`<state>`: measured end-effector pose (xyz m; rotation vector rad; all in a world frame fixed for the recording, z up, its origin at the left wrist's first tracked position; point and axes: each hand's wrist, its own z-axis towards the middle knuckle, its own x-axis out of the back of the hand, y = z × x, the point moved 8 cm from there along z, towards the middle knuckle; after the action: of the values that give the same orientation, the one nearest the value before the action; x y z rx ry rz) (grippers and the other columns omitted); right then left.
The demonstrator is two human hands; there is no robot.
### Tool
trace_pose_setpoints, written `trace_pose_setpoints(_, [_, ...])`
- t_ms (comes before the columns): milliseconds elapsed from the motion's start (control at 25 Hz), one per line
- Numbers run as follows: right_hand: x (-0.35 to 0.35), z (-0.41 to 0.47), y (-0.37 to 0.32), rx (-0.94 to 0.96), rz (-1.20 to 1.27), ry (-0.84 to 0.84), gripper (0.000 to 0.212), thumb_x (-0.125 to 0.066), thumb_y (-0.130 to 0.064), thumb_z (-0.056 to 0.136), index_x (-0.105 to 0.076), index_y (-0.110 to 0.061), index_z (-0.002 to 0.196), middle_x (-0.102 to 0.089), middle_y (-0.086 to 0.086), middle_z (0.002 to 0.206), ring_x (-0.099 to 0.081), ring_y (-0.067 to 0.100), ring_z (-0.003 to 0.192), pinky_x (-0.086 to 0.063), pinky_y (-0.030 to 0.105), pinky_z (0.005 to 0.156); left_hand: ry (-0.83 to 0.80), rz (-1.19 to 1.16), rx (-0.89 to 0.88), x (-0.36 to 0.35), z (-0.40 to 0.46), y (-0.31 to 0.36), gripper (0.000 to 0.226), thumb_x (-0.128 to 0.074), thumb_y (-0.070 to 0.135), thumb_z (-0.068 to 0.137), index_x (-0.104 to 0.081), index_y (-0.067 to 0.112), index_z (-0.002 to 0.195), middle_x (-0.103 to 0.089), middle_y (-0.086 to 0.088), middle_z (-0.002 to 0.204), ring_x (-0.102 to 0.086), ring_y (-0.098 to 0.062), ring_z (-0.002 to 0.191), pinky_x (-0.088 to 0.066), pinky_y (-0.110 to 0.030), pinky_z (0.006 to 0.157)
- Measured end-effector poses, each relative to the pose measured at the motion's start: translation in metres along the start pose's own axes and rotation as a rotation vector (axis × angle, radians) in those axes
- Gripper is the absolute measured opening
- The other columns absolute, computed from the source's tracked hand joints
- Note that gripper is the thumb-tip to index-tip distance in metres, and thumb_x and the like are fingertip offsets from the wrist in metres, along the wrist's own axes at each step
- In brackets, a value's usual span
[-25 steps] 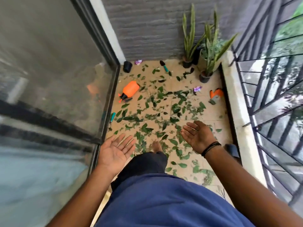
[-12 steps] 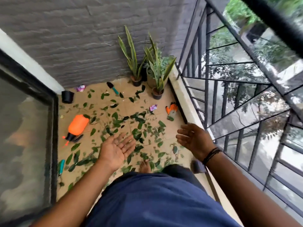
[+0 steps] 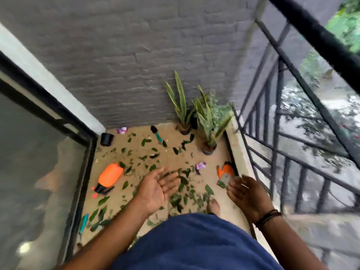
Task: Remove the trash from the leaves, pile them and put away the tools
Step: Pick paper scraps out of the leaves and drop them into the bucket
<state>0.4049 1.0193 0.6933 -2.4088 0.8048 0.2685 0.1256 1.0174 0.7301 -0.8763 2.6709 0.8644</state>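
Observation:
Green leaves (image 3: 181, 184) lie scattered over the tan balcony floor (image 3: 171, 137). Purple trash wrappers sit near the right side (image 3: 200, 166) and at the back wall (image 3: 122, 130). An orange spray bottle (image 3: 109, 176) lies on its side at left. A teal-handled trowel (image 3: 156, 134) lies at the back, another teal tool (image 3: 84, 223) by the glass door, orange gloves (image 3: 226, 172) by the ledge. My left hand (image 3: 157, 188) is held palm up, fingers relaxed, holding nothing. My right hand (image 3: 245, 193) hangs with relaxed fingers above the floor, also holding nothing.
A small black pot (image 3: 106, 138) stands in the back left corner. Two potted snake plants (image 3: 207, 121) stand at the back right. A glass door (image 3: 35, 152) bounds the left, a metal railing (image 3: 276, 133) and a concrete ledge (image 3: 236, 149) the right. My bare foot (image 3: 213, 205) stands among leaves.
The view has swung right and up, showing more wall and railing. Both hands stay empty with relaxed fingers, drifting slightly forward over the leaves.

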Motion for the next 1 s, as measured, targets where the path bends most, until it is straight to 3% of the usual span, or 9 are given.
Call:
trace_pose_setpoints(160, [-0.061,0.062,-0.032,-0.128,-0.129,-0.138,0.034,-0.043,-0.029,0.103,-0.058,-0.011,0.079,-0.063,0.007,0.070,-0.065,0.023,0.062,-0.052,0.036,0.068,0.138,-0.011,-0.094,0.013,0.004,0.044,0.030,-0.050,0.028,0.102,-0.066,0.006,0.115,-0.069,-0.020,0.124,-0.062,-0.036,0.122,-0.042,-0.049,0.112])
trace_pose_setpoints(360, [-0.143,0.100,-0.035,-0.211,-0.263,-0.229,0.039,-0.043,-0.031,0.104,-0.049,-0.013,0.070,-0.058,0.003,0.058,-0.059,0.021,0.065,-0.047,0.033,0.072,0.214,-0.045,-0.183,0.036,0.000,0.059,0.028,-0.049,0.024,0.103,-0.066,0.008,0.119,-0.071,-0.019,0.120,-0.067,-0.034,0.113,-0.052,-0.043,0.098])
trace_pose_setpoints(480, [-0.199,0.104,-0.016,-0.211,-0.385,-0.273,0.038,-0.042,-0.031,0.104,-0.051,-0.014,0.071,-0.059,0.008,0.068,-0.057,0.023,0.069,-0.052,0.032,0.067,0.219,-0.049,-0.109,0.048,0.016,0.058,0.027,-0.050,0.024,0.103,-0.066,0.007,0.118,-0.072,-0.020,0.119,-0.067,-0.035,0.114,-0.047,-0.049,0.107])
trace_pose_setpoints(560, [-0.232,0.104,-0.002,-0.193,-0.459,-0.289,0.034,-0.043,-0.029,0.104,-0.056,-0.012,0.078,-0.061,0.011,0.076,-0.059,0.026,0.072,-0.054,0.033,0.066,0.195,-0.032,-0.085,0.052,0.034,0.072,0.028,-0.050,0.023,0.102,-0.066,0.007,0.118,-0.072,-0.020,0.118,-0.068,-0.034,0.111,-0.049,-0.046,0.105])
trace_pose_setpoints(680, [-0.269,0.112,0.017,-0.129,-0.486,-0.260,0.032,-0.044,-0.029,0.104,-0.063,-0.007,0.093,-0.067,0.013,0.085,-0.064,0.028,0.077,-0.054,0.036,0.068,0.112,0.030,-0.060,0.061,0.067,0.109,0.028,-0.048,0.023,0.104,-0.065,0.008,0.119,-0.072,-0.019,0.118,-0.069,-0.032,0.105,-0.052,-0.040,0.097])
trace_pose_setpoints(840, [-0.279,0.119,0.047,-0.141,-0.358,-0.081,0.033,-0.044,-0.032,0.104,-0.060,-0.007,0.091,-0.065,0.014,0.086,-0.063,0.029,0.078,-0.053,0.037,0.072,0.038,0.103,-0.001,0.080,0.096,0.158,0.023,-0.047,0.021,0.104,-0.066,0.010,0.109,-0.072,-0.016,0.109,-0.069,-0.031,0.101,-0.052,-0.039,0.096])
trace_pose_setpoints(1000, [-0.271,0.138,0.076,-0.191,-0.403,0.068,0.027,-0.044,-0.024,0.104,-0.063,-0.004,0.103,-0.068,0.016,0.091,-0.066,0.031,0.081,-0.055,0.038,0.073,0.089,0.242,-0.005,0.076,0.149,0.189,0.016,-0.053,0.021,0.102,-0.067,0.015,0.098,-0.073,-0.010,0.095,-0.070,-0.028,0.091,-0.055,-0.039,0.088])
